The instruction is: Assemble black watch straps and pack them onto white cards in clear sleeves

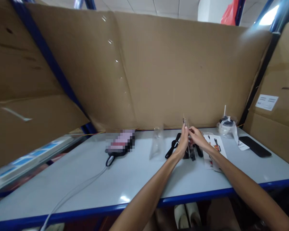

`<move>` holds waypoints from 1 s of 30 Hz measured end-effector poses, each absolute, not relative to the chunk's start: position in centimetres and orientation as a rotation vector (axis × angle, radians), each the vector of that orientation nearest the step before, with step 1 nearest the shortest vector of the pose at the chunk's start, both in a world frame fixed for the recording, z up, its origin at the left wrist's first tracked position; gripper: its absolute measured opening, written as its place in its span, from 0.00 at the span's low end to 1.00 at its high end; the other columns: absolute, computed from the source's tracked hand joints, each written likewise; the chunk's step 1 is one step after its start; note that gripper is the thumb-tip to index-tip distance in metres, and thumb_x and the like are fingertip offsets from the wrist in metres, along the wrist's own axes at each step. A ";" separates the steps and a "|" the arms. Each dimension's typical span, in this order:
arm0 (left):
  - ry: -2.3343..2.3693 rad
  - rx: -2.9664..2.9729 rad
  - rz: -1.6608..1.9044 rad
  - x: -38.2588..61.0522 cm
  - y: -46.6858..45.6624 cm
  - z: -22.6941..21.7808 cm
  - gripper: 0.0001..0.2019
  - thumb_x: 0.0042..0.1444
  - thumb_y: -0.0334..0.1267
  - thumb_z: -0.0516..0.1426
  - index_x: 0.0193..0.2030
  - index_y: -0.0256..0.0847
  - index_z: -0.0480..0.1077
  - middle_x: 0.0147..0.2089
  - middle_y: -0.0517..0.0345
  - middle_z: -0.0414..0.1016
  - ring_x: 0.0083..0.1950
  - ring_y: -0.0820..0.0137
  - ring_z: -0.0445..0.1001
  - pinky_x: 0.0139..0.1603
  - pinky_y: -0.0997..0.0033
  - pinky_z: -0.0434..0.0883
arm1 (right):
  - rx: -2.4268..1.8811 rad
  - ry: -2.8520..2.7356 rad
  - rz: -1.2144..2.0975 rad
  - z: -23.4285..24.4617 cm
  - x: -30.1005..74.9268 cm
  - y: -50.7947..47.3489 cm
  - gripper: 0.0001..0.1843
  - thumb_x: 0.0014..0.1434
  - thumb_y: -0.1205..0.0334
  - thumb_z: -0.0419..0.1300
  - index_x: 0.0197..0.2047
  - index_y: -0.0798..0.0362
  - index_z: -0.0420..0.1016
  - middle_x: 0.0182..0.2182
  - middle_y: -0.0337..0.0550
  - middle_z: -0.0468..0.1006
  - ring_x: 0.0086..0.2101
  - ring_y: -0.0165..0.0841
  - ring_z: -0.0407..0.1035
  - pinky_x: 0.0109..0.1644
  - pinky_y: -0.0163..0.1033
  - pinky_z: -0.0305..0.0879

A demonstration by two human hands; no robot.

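Note:
My left hand (pixel 182 142) is upright over the table, its fingers closed on a small clear plastic bag (pixel 185 121) with something dark and shiny inside. The fingers of my right hand (pixel 196 137) pinch the same bag from the right side. What exactly is in the bag is too small to make out. Just left of my hands lies a long black object (pixel 173 146), perhaps a handle or a bundled cord. More black pieces (pixel 198 151) lie beneath and between my wrists, partly hidden. Close to my right forearm are printed sheets (pixel 216 148) with pan pictures.
A flat, empty-looking clear plastic bag (pixel 157 144) lies left of the hands. Further left, a pixelated phone-like device (pixel 121 142) trails a white cable (pixel 79 186). On the right are a wrapped drink cup (pixel 226 125) with a straw and a black phone (pixel 255 146). Cardboard (pixel 170 70) walls the table.

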State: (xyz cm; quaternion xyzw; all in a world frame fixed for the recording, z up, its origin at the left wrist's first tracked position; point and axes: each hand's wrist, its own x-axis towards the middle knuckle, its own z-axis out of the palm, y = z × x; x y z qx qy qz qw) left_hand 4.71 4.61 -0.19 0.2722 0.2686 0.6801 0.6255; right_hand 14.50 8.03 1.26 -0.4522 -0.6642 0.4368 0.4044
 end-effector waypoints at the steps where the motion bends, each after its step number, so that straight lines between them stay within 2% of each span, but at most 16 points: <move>1: 0.662 0.679 1.610 4.9 4.4 -0.1 0.21 0.64 0.41 0.62 0.63 0.45 0.74 0.65 0.48 0.75 0.68 0.60 0.71 0.54 0.71 0.75 | -1.129 -1.689 1.068 1.3 14.8 7.7 0.15 0.69 0.46 0.58 0.41 0.49 0.68 0.21 0.31 0.71 0.17 0.30 0.67 0.19 0.34 0.66; 3: 0.736 0.785 1.695 5.2 4.0 0.1 0.17 0.64 0.37 0.62 0.59 0.43 0.77 0.68 0.48 0.73 0.74 0.62 0.63 0.62 0.72 0.70 | -1.103 -1.712 0.980 1.4 15.1 7.1 0.16 0.67 0.44 0.59 0.39 0.49 0.68 0.22 0.33 0.72 0.18 0.30 0.68 0.19 0.34 0.66; 5: 0.761 0.835 1.712 5.4 3.8 0.3 0.13 0.65 0.35 0.61 0.55 0.42 0.78 0.68 0.48 0.73 0.77 0.64 0.58 0.67 0.73 0.64 | -1.089 -1.679 0.978 1.4 15.2 6.7 0.19 0.65 0.41 0.61 0.38 0.49 0.68 0.24 0.34 0.73 0.20 0.31 0.69 0.19 0.34 0.66; 9: 0.760 0.856 1.717 5.3 3.5 0.5 0.14 0.64 0.32 0.61 0.56 0.44 0.77 0.68 0.50 0.73 0.78 0.66 0.55 0.70 0.74 0.60 | -1.050 -1.475 1.232 1.3 14.8 6.8 0.22 0.60 0.39 0.64 0.39 0.49 0.68 0.24 0.31 0.71 0.21 0.29 0.68 0.21 0.33 0.65; 12: 0.743 0.821 1.672 5.1 3.5 0.6 0.18 0.65 0.34 0.60 0.61 0.48 0.74 0.67 0.51 0.74 0.77 0.67 0.59 0.68 0.72 0.64 | -0.995 -1.381 1.258 0.9 14.4 7.0 0.21 0.58 0.41 0.66 0.37 0.50 0.69 0.23 0.29 0.68 0.21 0.27 0.63 0.21 0.30 0.60; 15: 0.738 0.749 1.582 5.0 3.5 0.6 0.22 0.65 0.35 0.60 0.66 0.51 0.71 0.65 0.52 0.76 0.68 0.64 0.72 0.62 0.69 0.71 | -0.951 -1.282 1.300 0.4 14.3 7.1 0.19 0.59 0.44 0.66 0.35 0.51 0.70 0.22 0.29 0.67 0.21 0.26 0.60 0.20 0.29 0.55; 18: 0.834 0.870 1.509 4.5 3.6 0.2 0.29 0.61 0.32 0.61 0.70 0.52 0.66 0.56 0.52 0.80 0.49 0.66 0.82 0.50 0.68 0.78 | -0.874 -1.130 1.466 0.6 14.7 7.4 0.17 0.60 0.47 0.66 0.35 0.52 0.69 0.21 0.29 0.66 0.19 0.25 0.58 0.19 0.29 0.54; 21: 0.982 1.099 1.476 3.8 4.0 -0.1 0.33 0.60 0.34 0.60 0.72 0.49 0.61 0.50 0.52 0.80 0.32 0.73 0.80 0.34 0.72 0.79 | -0.759 -0.990 1.638 1.5 16.0 8.1 0.15 0.62 0.51 0.66 0.35 0.53 0.70 0.19 0.31 0.68 0.17 0.25 0.58 0.19 0.30 0.58; 24: 1.132 1.228 1.509 3.1 4.4 0.0 0.31 0.62 0.35 0.56 0.72 0.44 0.58 0.49 0.50 0.78 0.23 0.76 0.74 0.22 0.74 0.74 | -0.678 -0.938 1.705 2.4 17.9 9.3 0.12 0.65 0.54 0.64 0.34 0.53 0.72 0.17 0.33 0.68 0.15 0.25 0.54 0.16 0.30 0.53; 27: 1.275 1.298 1.571 2.1 4.7 0.8 0.29 0.63 0.35 0.53 0.72 0.41 0.57 0.46 0.51 0.77 0.18 0.77 0.71 0.18 0.75 0.70 | -0.621 -0.868 1.723 2.7 19.5 10.4 0.11 0.69 0.58 0.59 0.34 0.54 0.72 0.18 0.35 0.70 0.13 0.23 0.49 0.13 0.29 0.45; 30: 1.402 1.351 1.611 0.0 4.8 1.8 0.31 0.66 0.37 0.50 0.75 0.44 0.50 0.41 0.55 0.77 0.16 0.77 0.69 0.17 0.76 0.67 | -0.654 -0.782 1.712 2.4 20.3 11.2 0.12 0.70 0.61 0.56 0.33 0.54 0.70 0.19 0.37 0.72 0.13 0.22 0.47 0.13 0.29 0.42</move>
